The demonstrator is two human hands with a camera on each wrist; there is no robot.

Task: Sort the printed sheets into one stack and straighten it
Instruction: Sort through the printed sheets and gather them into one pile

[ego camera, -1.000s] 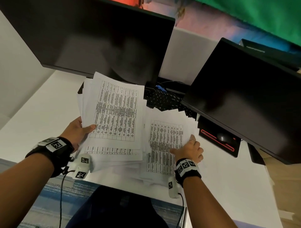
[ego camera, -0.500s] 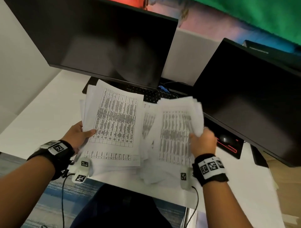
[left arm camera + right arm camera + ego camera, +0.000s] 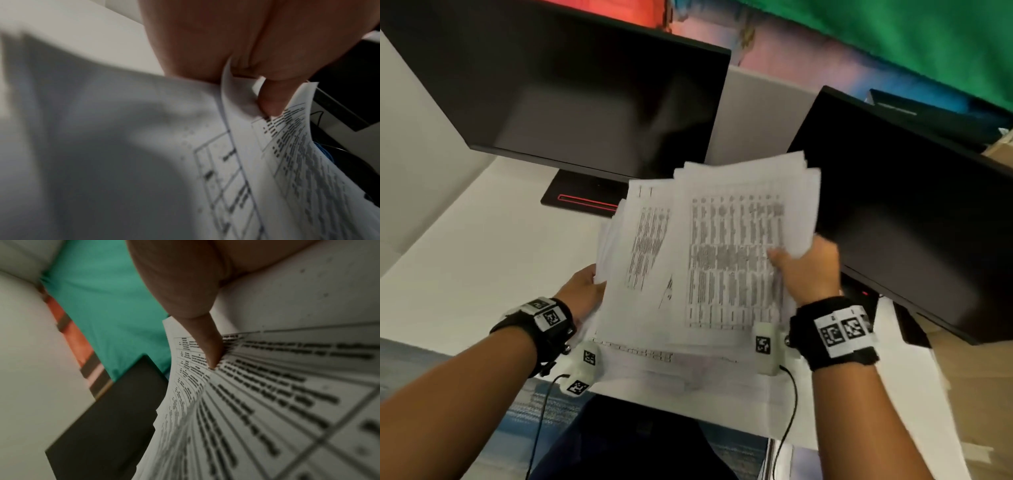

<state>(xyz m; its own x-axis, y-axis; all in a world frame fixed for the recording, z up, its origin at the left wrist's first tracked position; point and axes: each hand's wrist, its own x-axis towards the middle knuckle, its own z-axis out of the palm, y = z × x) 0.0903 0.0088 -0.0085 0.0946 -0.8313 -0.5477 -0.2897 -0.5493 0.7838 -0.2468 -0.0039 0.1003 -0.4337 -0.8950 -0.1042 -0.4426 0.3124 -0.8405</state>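
Note:
Printed sheets with tables [image 3: 732,260] are held up over the white desk [image 3: 465,267] in a loose, uneven bundle. My right hand [image 3: 804,267] grips the right bundle at its right edge, thumb on the printed face [image 3: 213,353]. That bundle overlaps the sheets beneath [image 3: 643,253], which my left hand [image 3: 582,287] pinches at their left edge, thumb on top [image 3: 271,104]. More white sheets [image 3: 688,373] lie under the raised ones near the desk's front edge. The fingers behind the paper are hidden.
Two dark monitors stand behind: one at the left [image 3: 585,96] on a base with a red stripe [image 3: 585,202], one at the right [image 3: 914,219] close to my right hand. The desk's front edge [image 3: 722,421] runs just above my lap.
My right hand lifted its bundle off the desk and carried it left, over the sheets in my left hand. The left hand's sheets rose and shifted right.

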